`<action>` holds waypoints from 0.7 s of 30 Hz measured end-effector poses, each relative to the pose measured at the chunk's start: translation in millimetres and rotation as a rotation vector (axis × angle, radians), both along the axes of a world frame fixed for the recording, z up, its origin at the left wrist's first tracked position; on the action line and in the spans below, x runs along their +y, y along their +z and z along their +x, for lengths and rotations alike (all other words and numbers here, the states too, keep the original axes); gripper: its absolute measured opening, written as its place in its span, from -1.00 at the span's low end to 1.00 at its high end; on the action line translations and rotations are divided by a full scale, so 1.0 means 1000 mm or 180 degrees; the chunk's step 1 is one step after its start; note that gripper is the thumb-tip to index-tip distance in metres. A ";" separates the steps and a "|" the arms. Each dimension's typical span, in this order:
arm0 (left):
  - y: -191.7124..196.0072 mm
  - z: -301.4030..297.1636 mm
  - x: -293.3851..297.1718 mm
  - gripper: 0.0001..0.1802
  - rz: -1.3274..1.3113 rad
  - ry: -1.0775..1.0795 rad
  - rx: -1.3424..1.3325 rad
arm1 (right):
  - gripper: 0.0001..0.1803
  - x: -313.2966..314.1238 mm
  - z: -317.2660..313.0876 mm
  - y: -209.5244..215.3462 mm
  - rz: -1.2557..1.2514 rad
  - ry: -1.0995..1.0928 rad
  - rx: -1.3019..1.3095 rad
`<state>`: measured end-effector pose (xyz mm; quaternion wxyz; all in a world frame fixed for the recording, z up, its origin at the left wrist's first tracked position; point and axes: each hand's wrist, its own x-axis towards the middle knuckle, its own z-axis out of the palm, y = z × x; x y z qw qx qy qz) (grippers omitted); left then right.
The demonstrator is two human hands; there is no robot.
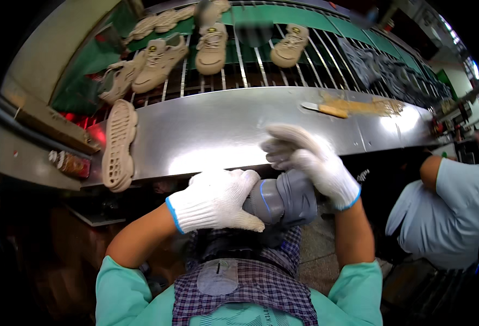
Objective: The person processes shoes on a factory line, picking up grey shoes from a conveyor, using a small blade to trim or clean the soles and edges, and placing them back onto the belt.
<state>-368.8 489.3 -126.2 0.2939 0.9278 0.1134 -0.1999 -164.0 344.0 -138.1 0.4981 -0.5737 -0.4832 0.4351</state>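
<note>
A small round yellow-and-dark label (153,48) on each beige shoe's tongue; no packages, signs, screens

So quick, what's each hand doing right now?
Left hand: gloved, closed over the grey shoe, holding it.
Right hand: gloved, fingers curled on top of the same shoe, gripping it.

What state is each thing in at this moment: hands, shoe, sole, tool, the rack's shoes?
left hand: gloved, gripping grey shoe
right hand: gloved, pressing on grey shoe
grey shoe: held between both hands
tan sole: tread up, overhanging the metal shelf
scraper: lying flat
beige shoes: upright on rack
</note>
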 end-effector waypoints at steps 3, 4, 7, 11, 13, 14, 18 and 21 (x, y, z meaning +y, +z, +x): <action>-0.005 0.000 0.000 -0.03 0.0158 -0.0140 -0.0006 | -0.14 0.020 -0.029 0.039 -0.0463 0.0854 -0.2375; -0.011 -0.004 0.004 -0.05 0.0143 -0.0169 -0.0002 | -0.28 0.021 -0.036 0.052 -0.1437 0.1324 -0.3231; -0.031 -0.044 0.019 0.05 -0.0262 0.0306 -0.0122 | -0.48 -0.026 0.003 0.003 -0.0982 0.0659 -0.2463; -0.048 -0.069 0.039 0.10 -0.0579 0.0492 -0.0322 | -0.60 -0.123 0.028 -0.131 -0.0787 -0.0490 0.0100; -0.062 -0.070 0.047 0.11 -0.0670 0.0444 -0.0577 | -0.64 -0.149 0.000 -0.202 -0.0877 -0.1287 0.1455; -0.066 -0.074 0.050 0.13 -0.0857 0.0584 -0.0518 | -0.66 -0.154 -0.022 -0.223 -0.0880 -0.1706 0.2283; -0.075 -0.059 0.057 -0.17 -0.1267 0.1059 -0.0611 | -0.75 -0.153 -0.043 -0.208 -0.0232 -0.1388 0.1582; -0.089 -0.039 0.053 -0.54 -0.1674 0.1327 -0.1414 | -0.81 -0.119 -0.043 -0.110 0.0012 -0.0770 0.0326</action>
